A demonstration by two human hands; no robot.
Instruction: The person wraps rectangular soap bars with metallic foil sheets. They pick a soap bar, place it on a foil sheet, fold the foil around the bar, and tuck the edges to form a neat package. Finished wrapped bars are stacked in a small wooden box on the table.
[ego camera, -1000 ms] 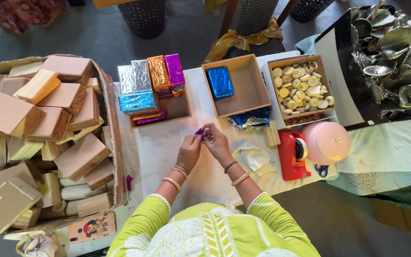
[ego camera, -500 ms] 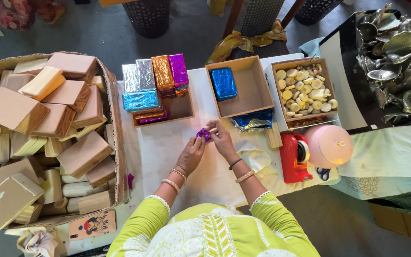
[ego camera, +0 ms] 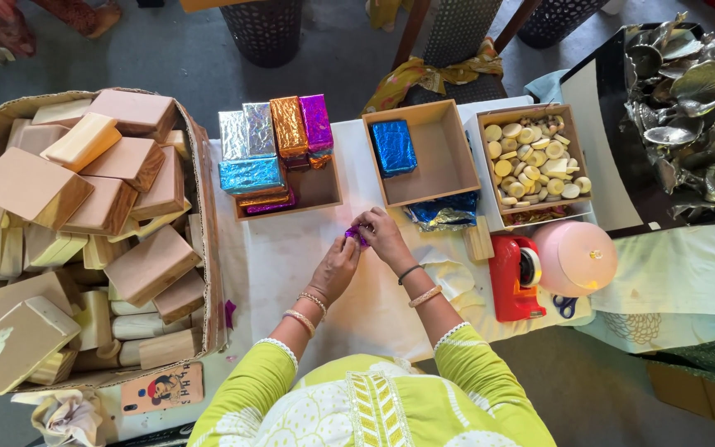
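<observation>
My left hand (ego camera: 338, 265) and my right hand (ego camera: 382, 234) meet over the white table (ego camera: 291, 257), both pinching a small purple foil piece (ego camera: 356, 237) between the fingertips. What the foil covers is hidden by my fingers. Just beyond the hands stands a wooden box (ego camera: 324, 194) stacked with foil-wrapped blocks (ego camera: 275, 145) in silver, blue, orange and purple. To its right another wooden box (ego camera: 444, 161) holds one blue foil-wrapped block (ego camera: 393, 147).
A big cardboard carton (ego camera: 200, 215) of bare wooden blocks fills the left. At the right sit a box of pale round discs (ego camera: 531, 157), loose blue foil (ego camera: 444, 213), a red tape dispenser (ego camera: 513, 277), a pink round lid (ego camera: 574, 258) and silver leaf-shaped pieces (ego camera: 693, 99).
Both hands have stayed together over the same spot, turning the purple foil piece slightly between the fingers. Nothing else has moved.
</observation>
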